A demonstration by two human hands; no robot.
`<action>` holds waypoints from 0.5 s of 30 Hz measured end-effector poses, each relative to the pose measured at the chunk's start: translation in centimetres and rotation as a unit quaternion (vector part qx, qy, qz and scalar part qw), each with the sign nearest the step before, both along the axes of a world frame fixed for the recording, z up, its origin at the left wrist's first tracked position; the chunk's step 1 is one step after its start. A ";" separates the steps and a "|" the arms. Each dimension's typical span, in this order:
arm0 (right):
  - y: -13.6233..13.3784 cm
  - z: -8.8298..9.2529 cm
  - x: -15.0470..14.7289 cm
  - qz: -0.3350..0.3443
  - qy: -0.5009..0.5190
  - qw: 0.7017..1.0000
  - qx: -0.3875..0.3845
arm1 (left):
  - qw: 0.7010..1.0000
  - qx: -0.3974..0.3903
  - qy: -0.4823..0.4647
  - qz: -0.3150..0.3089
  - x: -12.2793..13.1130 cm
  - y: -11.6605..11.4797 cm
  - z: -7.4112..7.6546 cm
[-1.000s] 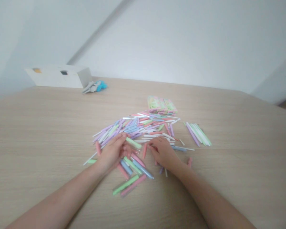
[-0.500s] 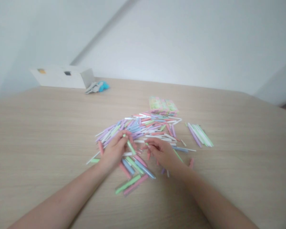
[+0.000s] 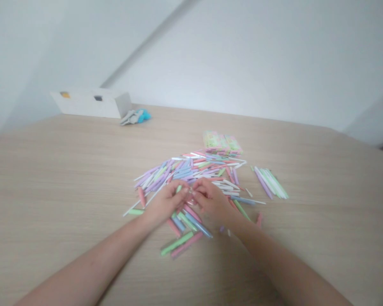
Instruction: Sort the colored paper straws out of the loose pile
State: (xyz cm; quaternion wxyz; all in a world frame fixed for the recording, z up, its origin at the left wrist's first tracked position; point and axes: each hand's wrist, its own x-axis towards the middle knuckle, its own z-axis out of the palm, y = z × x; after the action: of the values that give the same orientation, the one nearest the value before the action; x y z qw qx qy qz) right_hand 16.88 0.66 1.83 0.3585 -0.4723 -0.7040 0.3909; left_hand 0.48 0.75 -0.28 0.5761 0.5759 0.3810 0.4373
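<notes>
Pile: a heap of slim coloured sticks [image 3: 183,172] in lilac, white, blue, green and coral lies on the desk [image 3: 83,170]; the other places are told from it.
Left hand: the left hand [image 3: 167,199], at the near edge of the pile, grips a green stick [image 3: 178,188] between thumb and fingers; one end pokes up.
Right hand: the right hand [image 3: 213,202] meets it at the pile's near edge, thumb and fingers bent together; whether they pinch anything cannot be told.
Step in hand: apparently close fingertip work on the green stick, both hands brought together.
Next move: it probably calls for a steady left grip and a light, exact right pinch, without stirring the pile.
Near side: on the person's side of the pile lie thicker pieces, among them a green piece [image 3: 177,243] beside a pink piece [image 3: 187,245].
Right side: a small bundle [image 3: 273,182] of white, green and lilac sticks, apart from the pile.
Far side: printed green-and-pink packets [image 3: 212,140] just behind the pile; a white box [image 3: 86,106] and crumpled gloves [image 3: 132,117], seemingly, well beyond its left end.
Hard to see: a glassy glint between the fingertips, unidentifiable; the hands cover part of the pile, print is blurred, and both forearms run out at the bottom.
</notes>
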 end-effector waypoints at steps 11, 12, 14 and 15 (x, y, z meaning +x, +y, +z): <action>1.0 -1.8 0.8 0.038 -0.254 0.947 0.193 | 0.996 -0.026 -0.046 0.073 -0.1 0.3 0.6; 1.0 -1.8 0.8 0.041 -0.264 0.944 0.195 | 0.996 -0.025 -0.044 0.072 -0.1 0.3 0.5; 1.0 -1.6 0.6 0.044 -0.282 0.938 0.195 | 0.996 -0.026 -0.043 0.072 -0.2 0.3 0.4; 1.0 -1.5 0.6 0.045 -0.288 0.936 0.195 | 0.996 -0.027 -0.042 0.072 -0.2 0.3 0.3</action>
State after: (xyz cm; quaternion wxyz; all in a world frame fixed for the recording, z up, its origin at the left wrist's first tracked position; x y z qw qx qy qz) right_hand 17.46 1.70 0.30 0.2071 -0.4531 -0.8602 0.1088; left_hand 0.29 1.03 0.06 0.5738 0.5128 0.4086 0.4908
